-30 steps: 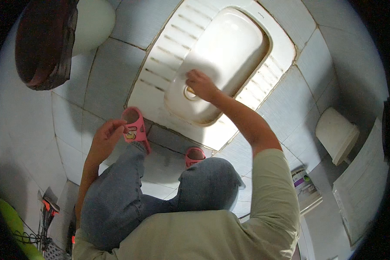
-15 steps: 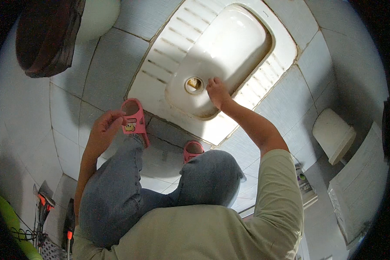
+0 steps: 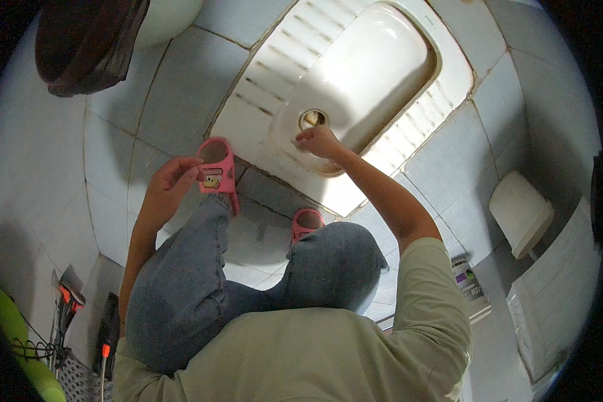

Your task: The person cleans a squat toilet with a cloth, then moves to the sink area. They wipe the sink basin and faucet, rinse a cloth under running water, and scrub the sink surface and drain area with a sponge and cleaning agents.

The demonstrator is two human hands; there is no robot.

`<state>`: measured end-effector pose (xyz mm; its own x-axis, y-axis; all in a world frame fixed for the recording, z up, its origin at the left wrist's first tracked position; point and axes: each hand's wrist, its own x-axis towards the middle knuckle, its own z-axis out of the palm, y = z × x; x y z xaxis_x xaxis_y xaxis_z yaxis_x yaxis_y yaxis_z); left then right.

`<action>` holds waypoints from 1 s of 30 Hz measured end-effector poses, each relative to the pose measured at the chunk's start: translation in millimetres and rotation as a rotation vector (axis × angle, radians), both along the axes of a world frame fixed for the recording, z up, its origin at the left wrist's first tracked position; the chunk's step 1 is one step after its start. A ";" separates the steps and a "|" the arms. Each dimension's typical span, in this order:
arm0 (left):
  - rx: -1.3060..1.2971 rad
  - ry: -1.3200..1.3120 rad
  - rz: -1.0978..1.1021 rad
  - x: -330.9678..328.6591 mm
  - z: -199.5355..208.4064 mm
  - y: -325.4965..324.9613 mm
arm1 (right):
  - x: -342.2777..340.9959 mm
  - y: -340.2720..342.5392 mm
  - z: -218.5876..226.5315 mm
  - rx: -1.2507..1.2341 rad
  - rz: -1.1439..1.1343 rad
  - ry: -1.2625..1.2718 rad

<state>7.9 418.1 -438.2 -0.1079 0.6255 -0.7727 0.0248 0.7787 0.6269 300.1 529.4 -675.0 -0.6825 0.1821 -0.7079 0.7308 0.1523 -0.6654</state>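
A white squat toilet (image 3: 362, 74) with ribbed foot rests lies set in the floor ahead of me. Its round drain hole (image 3: 313, 120) has something yellowish-white inside. My right hand (image 3: 318, 142) hovers over the pan on the near side of that hole. Its fingers are drawn together at the tips; whatever they pinch, if anything, is too small to make out. At the left, my left hand (image 3: 171, 184) is raised beside my knee, next to a pink slipper (image 3: 216, 161). Thumb and forefinger meet there, and I cannot see what is between them.
The other pink slipper (image 3: 307, 224) shows past my right knee. On the right are a white bin (image 3: 521, 213) and a container (image 3: 465, 278) by the wall. A dark bag-like thing (image 3: 87, 47) is at upper left. Orange-marked tools (image 3: 67, 298) stand lower left.
My right hand has shifted left and toward me, from the right of the drain hole to its near side. My left hand keeps its pinch near the slipper. The view has shifted slightly.
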 end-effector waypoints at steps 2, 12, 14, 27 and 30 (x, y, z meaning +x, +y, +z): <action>0.023 0.003 -0.032 0.3 1.0 -2.7 | -24.6 -2.2 45.7 -0.008 -0.417 0.247; -0.006 0.048 -0.076 7.1 19.2 -1.7 | -24.8 -42.0 74.7 0.531 0.300 0.495; 0.019 0.013 -0.058 6.3 16.2 -10.6 | 12.4 -40.6 81.5 0.584 0.504 0.473; 0.180 0.199 0.079 -5.2 36.5 -10.9 | 11.6 59.9 205.4 0.125 -0.695 0.399; 0.113 0.354 0.071 -11.8 74.4 -28.3 | -54.0 74.9 305.7 0.348 -0.841 0.610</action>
